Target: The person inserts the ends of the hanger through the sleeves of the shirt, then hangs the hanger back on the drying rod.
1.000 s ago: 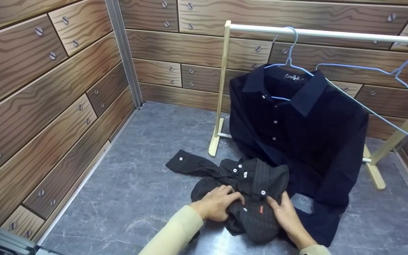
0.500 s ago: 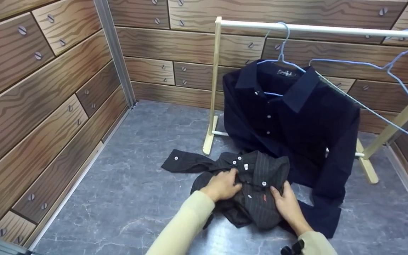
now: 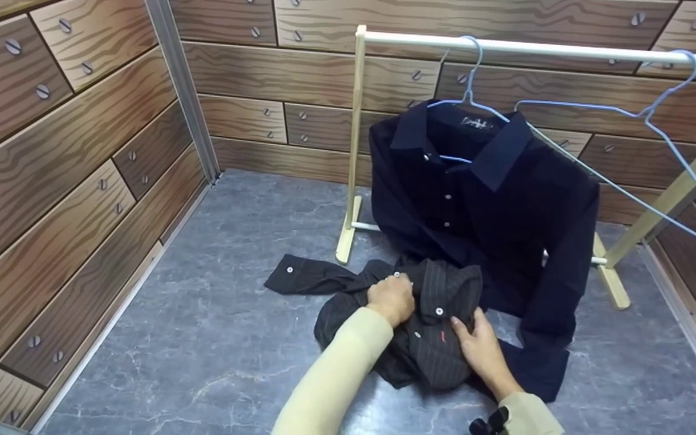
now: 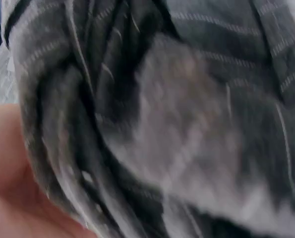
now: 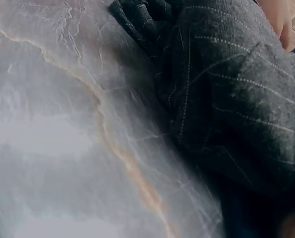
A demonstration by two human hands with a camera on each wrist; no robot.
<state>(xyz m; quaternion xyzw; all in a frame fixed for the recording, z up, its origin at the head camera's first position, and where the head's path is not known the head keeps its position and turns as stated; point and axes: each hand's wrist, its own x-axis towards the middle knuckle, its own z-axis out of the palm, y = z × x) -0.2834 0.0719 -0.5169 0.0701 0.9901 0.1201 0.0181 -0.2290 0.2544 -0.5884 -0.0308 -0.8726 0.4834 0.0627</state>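
Note:
A crumpled black pinstriped shirt with white buttons and a small red tag lies bunched on the grey floor in the head view, one cuff stretched out to the left. My left hand grips its cloth near the upper middle, fingers curled and fingertips hidden. At the shirt's right side, my right hand holds the edge, thumb on top and the other fingers mostly out of sight. Dark folds of the shirt fill the left wrist view, partly blurred. The right wrist view shows the shirt beside marbled floor.
Behind the hands stands a rack with a white rail and wooden legs. A navy shirt hangs there on a blue hanger, its lower part reaching the floor. A bare blue hanger hangs farther right. Wood-patterned walls enclose the space.
My left hand has moved up and away across the shirt and now bunches its cloth. My right hand stays at the right edge. The head view has shifted slightly.

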